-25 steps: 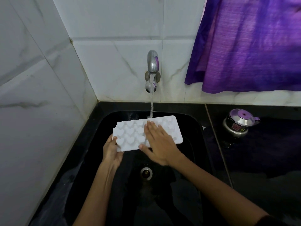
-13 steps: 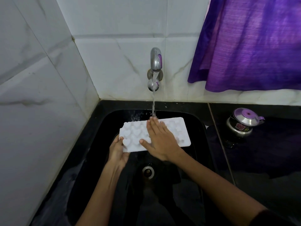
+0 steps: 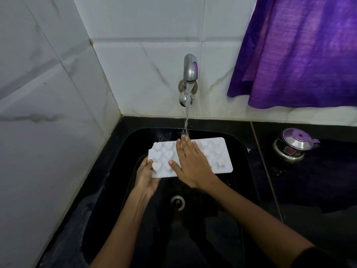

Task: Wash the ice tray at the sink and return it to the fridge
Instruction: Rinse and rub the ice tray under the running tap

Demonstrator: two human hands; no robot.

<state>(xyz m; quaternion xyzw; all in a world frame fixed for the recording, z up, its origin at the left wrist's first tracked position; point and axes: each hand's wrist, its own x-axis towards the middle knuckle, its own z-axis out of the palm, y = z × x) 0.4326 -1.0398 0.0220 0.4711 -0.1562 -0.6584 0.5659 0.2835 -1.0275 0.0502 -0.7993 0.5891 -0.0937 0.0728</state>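
Head view: the white plastic heart-mould ice tray [image 3: 218, 155] is held over the black sink [image 3: 239, 151] under the steel tap [image 3: 190, 69] — left hand [image 3: 146, 176] grips its left edge, right hand [image 3: 192, 163] lies flat on it, fingers straight, close together. No legible writing.

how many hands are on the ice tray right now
2. The left hand holds the near-left corner of the ice tray; the right hand lies flat across its middle, fingertips under the tap water.

Ice tray [image 3: 218, 157] over sink [image 3: 239, 151] — tap [image 3: 190, 72] behind, cooker [image 3: 293, 147] right
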